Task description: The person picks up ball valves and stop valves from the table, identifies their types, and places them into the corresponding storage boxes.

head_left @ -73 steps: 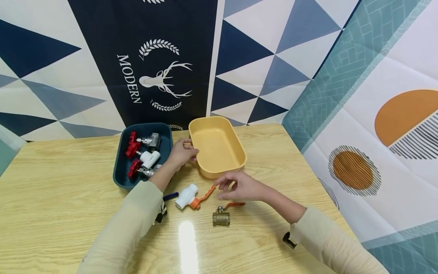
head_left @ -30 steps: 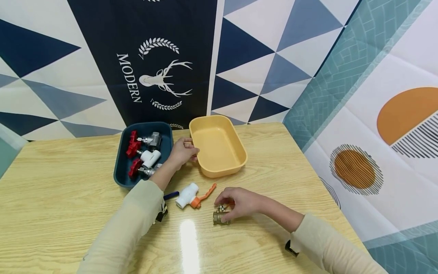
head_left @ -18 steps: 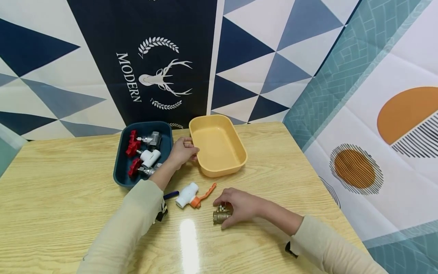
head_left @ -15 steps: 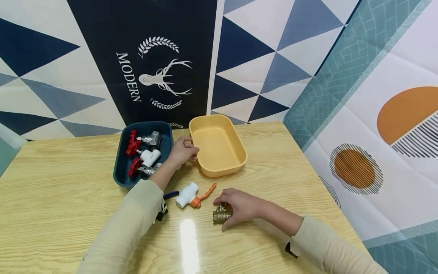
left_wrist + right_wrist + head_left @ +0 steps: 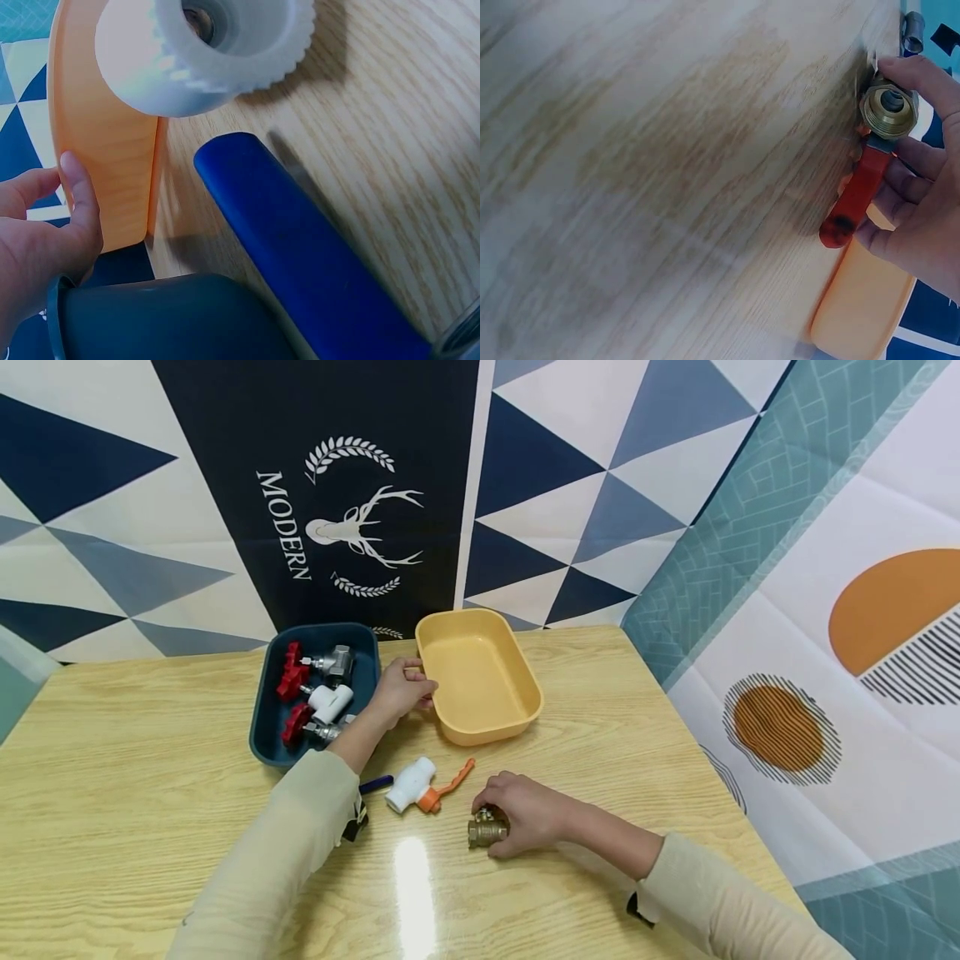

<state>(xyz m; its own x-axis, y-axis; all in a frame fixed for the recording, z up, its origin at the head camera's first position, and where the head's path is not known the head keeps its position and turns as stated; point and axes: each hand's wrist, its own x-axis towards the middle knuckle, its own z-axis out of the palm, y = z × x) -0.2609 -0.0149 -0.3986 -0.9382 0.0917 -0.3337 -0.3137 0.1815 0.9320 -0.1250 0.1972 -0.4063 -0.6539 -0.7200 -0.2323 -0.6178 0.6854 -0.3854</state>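
Note:
My left hand [image 5: 401, 692] pinches the left rim of a yellow plastic bin [image 5: 480, 681], thumb on the rim in the left wrist view. My right hand [image 5: 528, 814] has its thumb and fingers curled round a brass ball valve [image 5: 486, 833] on the table. In the right wrist view, the thumb lies against the valve's brass body [image 5: 889, 112], and the other fingers lie beside its red lever handle [image 5: 859, 191]. Between the hands lies a white plastic ball valve [image 5: 411, 783] with an orange handle. A blue handle [image 5: 292, 232] shows near my left wrist; the rest of that piece is mostly hidden.
Left of the yellow bin stands a dark blue bin [image 5: 258, 727] holding several valves with red handwheels [image 5: 292, 672]. Both bins stand near the back edge of the wooden table [image 5: 150, 818], close to a patterned wall cloth [image 5: 375, 410].
My right hand has come down from beside the orange handle to the brass valve, opened a little around it, then closed in on it. My left hand has stayed on the yellow bin.

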